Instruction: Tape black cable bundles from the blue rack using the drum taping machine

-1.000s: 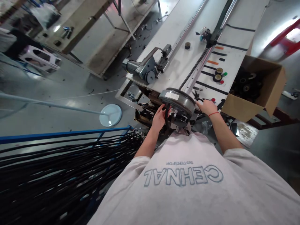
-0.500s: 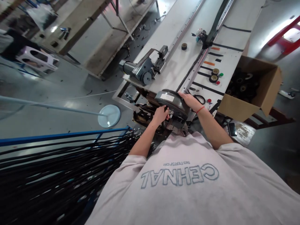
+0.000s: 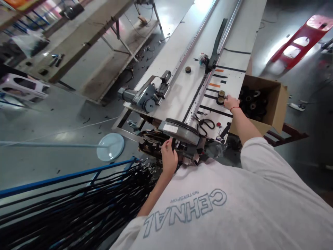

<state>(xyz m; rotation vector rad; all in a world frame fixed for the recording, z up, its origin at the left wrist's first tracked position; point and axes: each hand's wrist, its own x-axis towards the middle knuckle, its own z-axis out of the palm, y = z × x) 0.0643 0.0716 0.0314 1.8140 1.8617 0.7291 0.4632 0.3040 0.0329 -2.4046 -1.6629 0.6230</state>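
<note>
My left hand (image 3: pixel 169 158) is at the near side of a machine with a round dark drum-like cover (image 3: pixel 179 131) that bears a white label. Its fingers are closed on a short black strip (image 3: pixel 173 143) by the cover. My right hand (image 3: pixel 231 103) reaches over the white bench, fingers drawn together beside two tape rolls (image 3: pixel 220 100). What lies under those fingertips is too small and covered to make out. Between my hands, black-handled scissors (image 3: pixel 206 124) lie on the bench, a small red button-like disc (image 3: pixel 218 124) to their right.
A cardboard box (image 3: pixel 278 106) of dark rolls stands right of the bench. A motorised device (image 3: pixel 148 100) is fixed at the bench's left edge. Long black cables (image 3: pixel 85 205) hang on a blue rack (image 3: pixel 67 175) at lower left. A red stool (image 3: pixel 299 45) stands at upper right.
My right hand has left the drum-like cover and moved forward and right to the tape rolls. The scissors now show fully. My left hand stays near the machine; the view has shifted.
</note>
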